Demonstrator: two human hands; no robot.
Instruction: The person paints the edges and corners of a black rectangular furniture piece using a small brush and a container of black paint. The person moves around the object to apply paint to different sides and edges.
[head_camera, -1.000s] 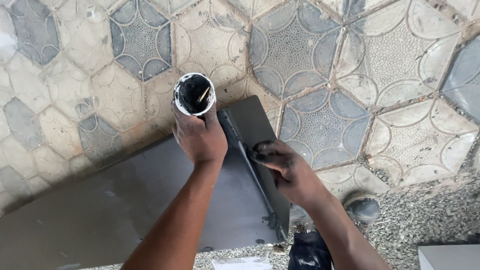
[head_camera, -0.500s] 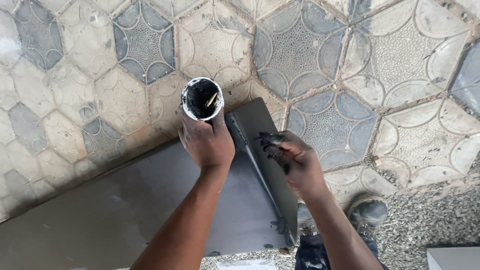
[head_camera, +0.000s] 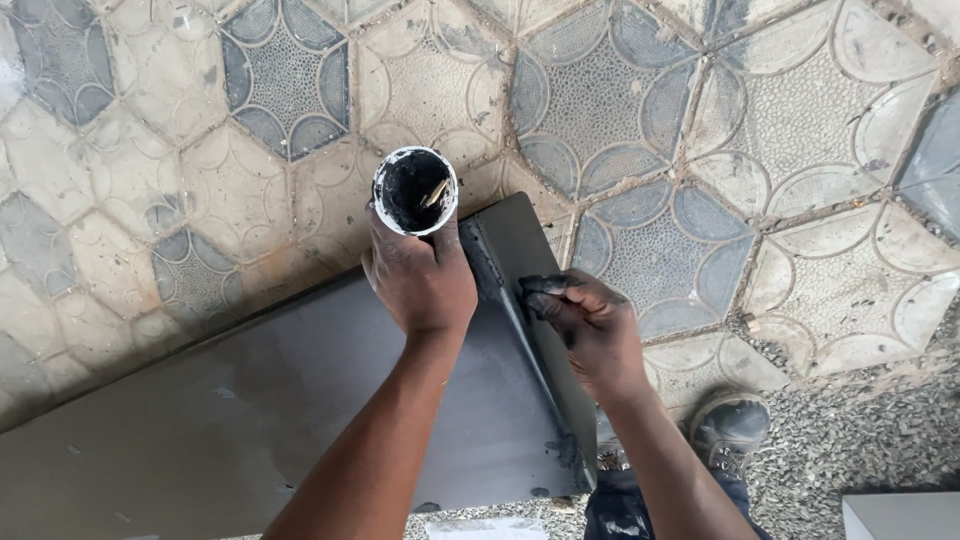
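Observation:
My left hand (head_camera: 420, 280) grips a small white can (head_camera: 414, 190) of black paste, held upright over the far end of a long dark grey metal panel (head_camera: 250, 420). A pale stick lies inside the can. My right hand (head_camera: 585, 325), fingers smeared black, presses its fingertips against the raised seam (head_camera: 510, 300) that runs along the panel's right side. The fingers are bent together with nothing visible held between them.
The panel lies on a floor of hexagonal patterned tiles (head_camera: 620, 120) in grey and cream. Gravel (head_camera: 860, 440) covers the ground at lower right, with my dark shoe (head_camera: 730, 430) on it. A white box corner (head_camera: 900, 515) shows at the bottom right.
My right hand has slid along the seam toward the panel's far end. The left hand keeps the can in about the same spot on the panel.

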